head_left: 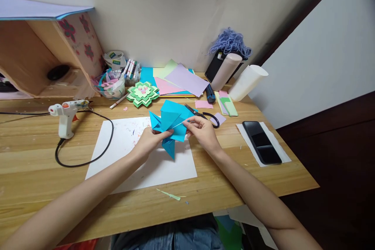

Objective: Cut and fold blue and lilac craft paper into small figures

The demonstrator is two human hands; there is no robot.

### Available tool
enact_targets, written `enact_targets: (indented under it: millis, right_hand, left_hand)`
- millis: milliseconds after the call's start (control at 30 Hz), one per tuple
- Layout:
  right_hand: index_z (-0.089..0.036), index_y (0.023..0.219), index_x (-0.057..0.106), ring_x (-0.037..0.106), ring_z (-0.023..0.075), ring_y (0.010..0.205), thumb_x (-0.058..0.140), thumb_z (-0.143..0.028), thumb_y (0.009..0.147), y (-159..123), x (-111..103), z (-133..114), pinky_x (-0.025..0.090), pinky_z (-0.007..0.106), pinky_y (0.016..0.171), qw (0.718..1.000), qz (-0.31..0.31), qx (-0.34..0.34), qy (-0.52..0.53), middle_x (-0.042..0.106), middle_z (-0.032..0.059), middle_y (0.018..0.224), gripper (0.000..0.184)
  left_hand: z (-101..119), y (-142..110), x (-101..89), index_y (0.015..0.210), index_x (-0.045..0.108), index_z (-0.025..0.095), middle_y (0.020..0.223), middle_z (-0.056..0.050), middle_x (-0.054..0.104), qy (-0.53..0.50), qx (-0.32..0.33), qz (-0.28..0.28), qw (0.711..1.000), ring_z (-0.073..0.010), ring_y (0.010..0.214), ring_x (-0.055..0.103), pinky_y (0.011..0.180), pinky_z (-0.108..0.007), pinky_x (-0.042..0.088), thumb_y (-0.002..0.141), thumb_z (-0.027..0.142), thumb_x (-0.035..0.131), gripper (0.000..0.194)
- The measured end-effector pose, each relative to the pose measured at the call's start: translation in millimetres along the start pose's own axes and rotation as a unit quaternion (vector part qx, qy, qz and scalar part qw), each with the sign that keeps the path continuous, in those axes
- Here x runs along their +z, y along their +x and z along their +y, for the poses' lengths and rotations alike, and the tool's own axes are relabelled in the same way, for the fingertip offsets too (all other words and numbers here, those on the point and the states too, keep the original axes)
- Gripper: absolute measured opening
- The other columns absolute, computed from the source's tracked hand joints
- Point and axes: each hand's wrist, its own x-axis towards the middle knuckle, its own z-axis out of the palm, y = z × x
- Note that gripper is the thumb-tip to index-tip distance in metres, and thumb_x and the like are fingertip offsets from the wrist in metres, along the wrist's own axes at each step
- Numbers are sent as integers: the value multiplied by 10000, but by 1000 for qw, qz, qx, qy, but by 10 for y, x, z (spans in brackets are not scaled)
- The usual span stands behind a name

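A folded blue paper piece (171, 119) with several pointed flaps is held up over a white sheet (164, 172). My left hand (150, 140) grips its lower left part, the thumb lying across the front. On the other side, my right hand (202, 131) pinches the right edge of the same paper between thumb and fingers. A thin white line runs along the fold between the two thumbs; whether it is a paper edge or a separate strip I cannot tell. Black-handled scissors (215, 120) lie just behind my right hand.
A white glue gun (67, 117) with a looped cord lies left. Behind are a green layered paper flower (143, 93), coloured paper sheets (187, 80), a tub of scraps (113, 88) and markers (131, 69). A phone (261, 142) lies right, near white paper rolls (247, 83).
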Motion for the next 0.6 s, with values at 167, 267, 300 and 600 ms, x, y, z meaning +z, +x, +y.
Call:
enact_targets:
  millis: [167,267,300,600]
  right_hand:
    - [-231,1108,466,625,103,588,578,-342,808,-34,-59,-40,563,245,551,992,-119,-46,-21,565,-46,699,339]
    - [-214,1040,547,638,128,772,614,-301,789,-36,-125,-75,569,294,698,971,-208,-89,-78,616,20,880,274]
    - [-208,1014,575,631,139,821,660,-296,751,-34,-141,-77,564,308,738,964,-221,-109,-98,622,36,938,290]
    - [-193,819,681,590,113,664,673,-317,749,-45,-56,-27,523,252,597,951,-144,-210,-174,644,19,767,142]
  left_hand:
    - [11,16,-30,608,606,158,543,-3,571,-19,-18,13,1000,-119,498,465,505,-258,321,600,406,732,278]
    - [15,26,-59,666,652,157,579,-20,610,-38,-26,1,999,-149,548,528,540,-272,363,591,416,735,282]
    - [17,25,-66,678,661,159,589,-25,620,-45,-27,-4,999,-160,572,548,560,-278,380,587,417,739,285]
    - [18,5,-50,738,668,175,777,-40,687,-87,-65,-26,994,-164,723,594,714,-289,423,592,396,754,278]
